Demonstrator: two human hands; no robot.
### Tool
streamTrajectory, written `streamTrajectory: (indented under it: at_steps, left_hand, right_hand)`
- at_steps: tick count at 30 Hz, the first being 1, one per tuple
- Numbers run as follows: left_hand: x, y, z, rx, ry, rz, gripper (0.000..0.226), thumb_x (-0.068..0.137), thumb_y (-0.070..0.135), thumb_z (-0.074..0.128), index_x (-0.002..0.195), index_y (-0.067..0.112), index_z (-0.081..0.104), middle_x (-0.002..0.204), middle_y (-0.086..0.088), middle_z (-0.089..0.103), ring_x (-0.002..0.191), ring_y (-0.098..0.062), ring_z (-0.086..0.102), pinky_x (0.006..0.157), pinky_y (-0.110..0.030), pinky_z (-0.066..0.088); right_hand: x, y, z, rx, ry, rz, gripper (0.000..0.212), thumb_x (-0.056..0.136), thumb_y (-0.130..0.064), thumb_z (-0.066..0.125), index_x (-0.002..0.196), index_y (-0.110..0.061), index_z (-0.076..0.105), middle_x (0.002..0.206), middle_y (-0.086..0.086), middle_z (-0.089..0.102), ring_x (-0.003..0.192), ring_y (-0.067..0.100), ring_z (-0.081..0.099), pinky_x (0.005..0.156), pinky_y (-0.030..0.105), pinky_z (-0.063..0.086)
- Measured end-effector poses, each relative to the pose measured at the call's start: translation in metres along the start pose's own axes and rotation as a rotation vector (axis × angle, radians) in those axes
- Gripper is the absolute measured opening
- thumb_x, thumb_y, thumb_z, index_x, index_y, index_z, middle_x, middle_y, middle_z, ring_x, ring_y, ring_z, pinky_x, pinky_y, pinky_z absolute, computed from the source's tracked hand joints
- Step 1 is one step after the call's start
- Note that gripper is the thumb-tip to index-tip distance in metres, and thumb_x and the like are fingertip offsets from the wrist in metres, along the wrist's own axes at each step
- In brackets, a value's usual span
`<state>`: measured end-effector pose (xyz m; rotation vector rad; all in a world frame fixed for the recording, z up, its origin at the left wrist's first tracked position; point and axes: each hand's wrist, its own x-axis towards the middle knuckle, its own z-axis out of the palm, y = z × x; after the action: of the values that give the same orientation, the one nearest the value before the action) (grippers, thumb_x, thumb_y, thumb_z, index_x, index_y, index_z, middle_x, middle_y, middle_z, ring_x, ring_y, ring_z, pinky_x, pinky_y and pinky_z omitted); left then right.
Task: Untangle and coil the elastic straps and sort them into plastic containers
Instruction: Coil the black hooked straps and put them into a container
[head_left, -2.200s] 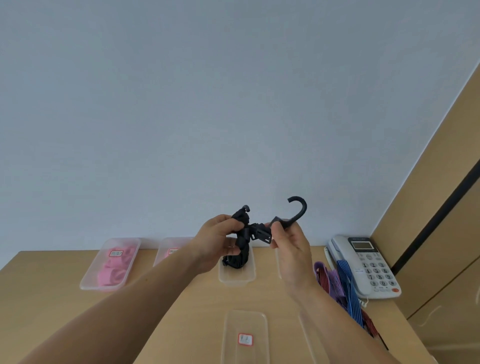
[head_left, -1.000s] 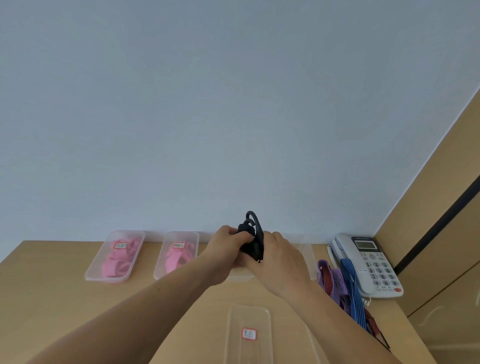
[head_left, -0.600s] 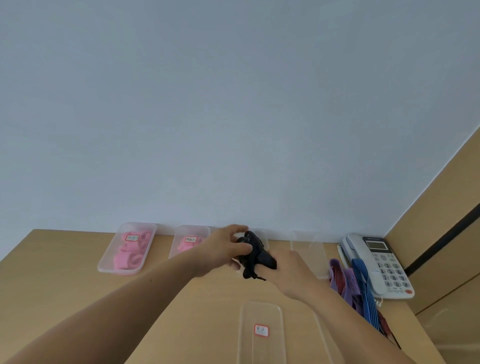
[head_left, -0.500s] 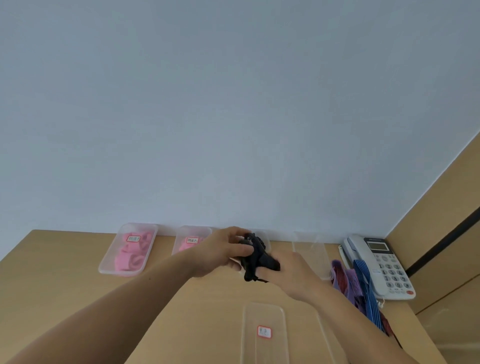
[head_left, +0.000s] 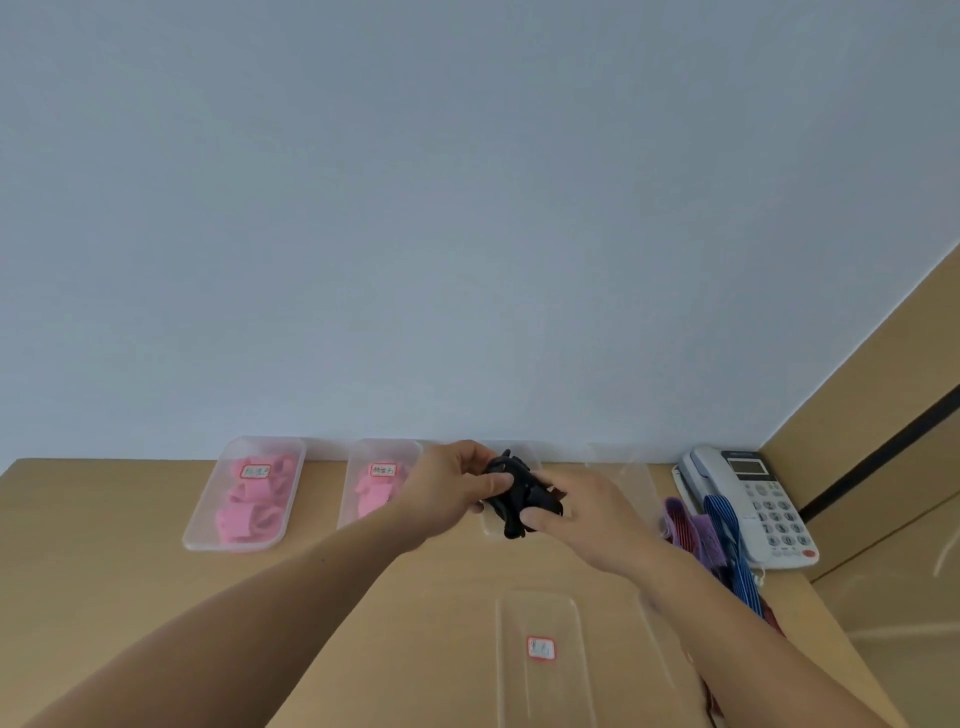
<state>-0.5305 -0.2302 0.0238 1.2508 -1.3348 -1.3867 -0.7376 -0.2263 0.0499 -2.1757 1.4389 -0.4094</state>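
My left hand (head_left: 451, 491) and right hand (head_left: 589, 512) both grip black strap (head_left: 515, 500), fingers curled round it. Hook that stuck up earlier now tucked in; bundle lowered over clear container (head_left: 487, 526) at back of table (head_left: 130, 551). Coiling looks done, drop next. Coloured straps (head_left: 719, 525) wait beside phone (head_left: 756, 493).

both bare arms are pointing forward and converging toward the middle. the left forearm (head_left: 291, 597) is slanting up from the lower left, the right forearm (head_left: 737, 623) from the lower right. the left hand (head_left: 452, 493) is curling its fingers over the top of the black strap bundle (head_left: 514, 499), thumb pressing its near side. the right hand (head_left: 587, 512), back facing up, is gripping the bundle from the other side, thumb tucking under it. the two hands are sitting just beside each other.
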Motion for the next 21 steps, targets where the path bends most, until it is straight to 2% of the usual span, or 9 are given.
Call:
streamTrajectory:
  at_steps: [2, 5, 6, 9, 10, 12, 14, 17, 21]
  left_hand:
    - [0.006, -0.004, 0.003, 0.035, 0.044, 0.028, 0.009, 0.084, 0.013, 0.077, 0.089, 0.014, 0.069, 0.078, 0.007, 0.075, 0.071, -0.009, 0.069, 0.064, -0.02, 0.052]
    - [0.019, -0.011, 0.004, 0.161, 0.127, -0.005, 0.01, 0.082, 0.023, 0.079, 0.087, 0.019, 0.071, 0.081, 0.005, 0.077, 0.08, -0.012, 0.073, 0.077, -0.029, 0.057]
    - [0.024, -0.014, 0.004, 0.239, 0.15, -0.032, 0.012, 0.082, 0.029, 0.079, 0.087, 0.022, 0.072, 0.079, 0.007, 0.076, 0.079, -0.01, 0.072, 0.076, -0.028, 0.056]
    - [0.036, -0.024, 0.006, 0.502, 0.18, -0.083, 0.015, 0.081, 0.043, 0.074, 0.092, 0.033, 0.075, 0.06, 0.026, 0.065, 0.056, 0.01, 0.057, 0.05, -0.009, 0.038]
    - [0.04, -0.029, 0.008, 0.569, 0.176, -0.078, 0.017, 0.082, 0.044, 0.072, 0.096, 0.035, 0.075, 0.059, 0.028, 0.063, 0.056, 0.012, 0.055, 0.048, -0.009, 0.036]
    - [0.049, -0.04, 0.014, 0.687, 0.157, -0.057, 0.023, 0.084, 0.047, 0.068, 0.103, 0.035, 0.075, 0.082, 0.024, 0.07, 0.082, 0.01, 0.059, 0.06, -0.009, 0.038]
    - [0.059, -0.051, 0.022, 0.812, 0.124, -0.059, 0.03, 0.086, 0.05, 0.065, 0.107, 0.031, 0.075, 0.105, 0.013, 0.07, 0.108, -0.007, 0.053, 0.079, -0.021, 0.038]
    - [0.069, -0.067, 0.034, 0.927, 0.095, -0.075, 0.036, 0.087, 0.052, 0.062, 0.11, 0.026, 0.074, 0.122, 0.01, 0.062, 0.122, -0.012, 0.039, 0.097, -0.026, 0.035]
    - [0.071, -0.086, 0.038, 1.078, 0.112, -0.079, 0.036, 0.085, 0.057, 0.059, 0.105, 0.031, 0.074, 0.137, 0.007, 0.052, 0.135, -0.014, 0.031, 0.11, -0.031, 0.028]
  right_hand:
    - [0.01, 0.005, -0.003, -0.033, 0.012, -0.017, 0.028, 0.074, -0.045, 0.061, 0.095, -0.027, 0.065, 0.082, -0.007, 0.065, 0.081, 0.012, 0.055, 0.074, 0.03, 0.046]
    - [0.032, 0.019, -0.008, -0.038, -0.035, -0.026, 0.037, 0.073, -0.039, 0.065, 0.109, -0.041, 0.059, 0.087, -0.025, 0.062, 0.087, -0.007, 0.053, 0.07, 0.014, 0.042]
    - [0.041, 0.025, -0.009, -0.054, -0.057, -0.041, 0.038, 0.074, -0.036, 0.066, 0.11, -0.043, 0.058, 0.085, -0.028, 0.059, 0.089, -0.011, 0.051, 0.068, 0.012, 0.04]
    - [0.067, 0.047, -0.007, -0.119, -0.137, -0.075, 0.041, 0.074, -0.029, 0.067, 0.11, -0.045, 0.058, 0.088, -0.022, 0.059, 0.086, -0.002, 0.054, 0.065, 0.016, 0.04]
    - [0.075, 0.057, -0.005, -0.135, -0.17, -0.086, 0.042, 0.074, -0.028, 0.067, 0.111, -0.046, 0.058, 0.09, -0.02, 0.06, 0.086, 0.001, 0.054, 0.066, 0.019, 0.043]
    - [0.09, 0.076, 0.001, -0.182, -0.248, -0.103, 0.041, 0.076, -0.031, 0.066, 0.112, -0.047, 0.056, 0.096, -0.014, 0.057, 0.093, 0.006, 0.052, 0.074, 0.029, 0.048]
    - [0.104, 0.093, 0.005, -0.247, -0.323, -0.132, 0.04, 0.078, -0.033, 0.066, 0.115, -0.046, 0.056, 0.1, -0.008, 0.056, 0.097, 0.01, 0.048, 0.08, 0.035, 0.048]
    - [0.124, 0.11, 0.008, -0.315, -0.425, -0.226, 0.04, 0.082, -0.029, 0.067, 0.119, -0.042, 0.057, 0.105, -0.005, 0.06, 0.1, 0.012, 0.044, 0.084, 0.038, 0.047]
    - [0.141, 0.113, 0.02, -0.387, -0.537, -0.365, 0.041, 0.082, -0.026, 0.067, 0.121, -0.036, 0.059, 0.105, 0.0, 0.06, 0.103, 0.016, 0.048, 0.084, 0.039, 0.047]
